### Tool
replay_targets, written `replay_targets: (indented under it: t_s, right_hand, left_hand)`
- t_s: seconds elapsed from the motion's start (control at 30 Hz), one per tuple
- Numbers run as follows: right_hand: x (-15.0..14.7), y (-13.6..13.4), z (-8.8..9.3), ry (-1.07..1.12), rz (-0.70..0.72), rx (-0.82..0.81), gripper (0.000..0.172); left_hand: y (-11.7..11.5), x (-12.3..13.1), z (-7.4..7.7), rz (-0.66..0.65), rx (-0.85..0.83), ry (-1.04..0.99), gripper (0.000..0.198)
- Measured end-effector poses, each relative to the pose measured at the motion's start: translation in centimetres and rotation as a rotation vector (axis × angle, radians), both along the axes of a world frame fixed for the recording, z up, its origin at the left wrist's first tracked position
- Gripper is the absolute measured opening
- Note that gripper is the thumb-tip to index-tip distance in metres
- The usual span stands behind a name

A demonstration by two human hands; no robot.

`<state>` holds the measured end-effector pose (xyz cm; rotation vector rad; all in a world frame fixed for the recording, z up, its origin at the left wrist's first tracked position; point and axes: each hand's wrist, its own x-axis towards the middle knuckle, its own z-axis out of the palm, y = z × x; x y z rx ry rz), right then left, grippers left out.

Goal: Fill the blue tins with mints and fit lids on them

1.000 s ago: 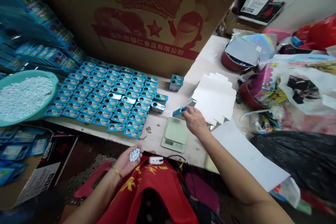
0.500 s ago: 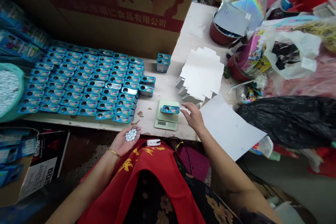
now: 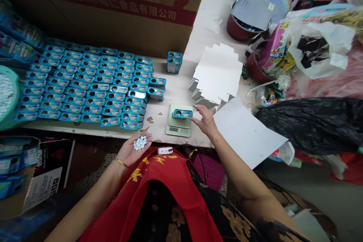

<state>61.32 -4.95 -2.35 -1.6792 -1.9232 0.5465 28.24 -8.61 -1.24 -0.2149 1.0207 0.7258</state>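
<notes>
Pellets (image 3: 140, 143) lie heaped on the upturned left hand (image 3: 129, 150), its fingers unclosed, by the near edge of the worktop (image 3: 159, 128); a tilt could spill them. One blue box (image 3: 183, 114) rests on the scale (image 3: 181, 125). The right hand (image 3: 206, 121) has thumb and fingers parted at its right end, contact unclear; a nudge could topple it.

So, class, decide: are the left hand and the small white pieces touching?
Touching. The head view shows the small white pieces heaped directly on the upturned palm of the left hand.
</notes>
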Motion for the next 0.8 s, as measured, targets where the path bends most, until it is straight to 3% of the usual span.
replay_targets:
  t_s: [0.13, 0.27, 0.33, 0.4, 0.5, 0.6, 0.67, 0.73, 0.8]
  right_hand:
    - [-2.4, -0.3, 1.9, -0.06, 0.026, 0.032, 0.042]
    - [-8.1, -1.6, 4.8, 0.0, 0.291, 0.026, 0.032]
    - [-9.9, -2.1, 5.3, 0.001, 0.328, 0.026, 0.032]
    - [-9.7, -2.2, 4.6, -0.003, 0.135, 0.063, 0.034]
    - [-6.3, -1.7, 1.5, 0.054, -0.211, 0.078, 0.047]
    - [-3.1, -0.7, -1.8, 0.159, -0.12, -0.078, 0.049]
    - [-2.8, -0.1, -2.6, 0.193, -0.032, -0.133, 0.042]
    - [-3.8, 0.3, -1.8, 0.133, 0.02, -0.085, 0.036]
    - [-5.5, 0.3, 0.4, -0.025, 0.112, 0.006, 0.036]
  left_hand:
    - [0.1, 0.7, 0.1, 0.01, 0.002, -0.023, 0.03]
    - [1.1, 2.9, 0.4, -0.021, 0.021, -0.105, 0.024]
    - [1.7, 3.8, 0.4, -0.026, 0.042, -0.133, 0.02]
    - [2.2, 4.4, 0.2, -0.022, 0.043, -0.117, 0.018]
    - [3.0, 4.6, -0.4, 0.0, 0.041, -0.075, 0.016]
    - [3.8, 4.9, -1.2, 0.021, 0.055, -0.074, 0.018]
    - [4.4, 5.4, -1.7, 0.026, 0.059, -0.081, 0.019]
    - [5.1, 6.1, -2.2, 0.03, 0.068, -0.095, 0.02]
    - [5.7, 7.0, -2.7, 0.044, 0.075, -0.111, 0.02]
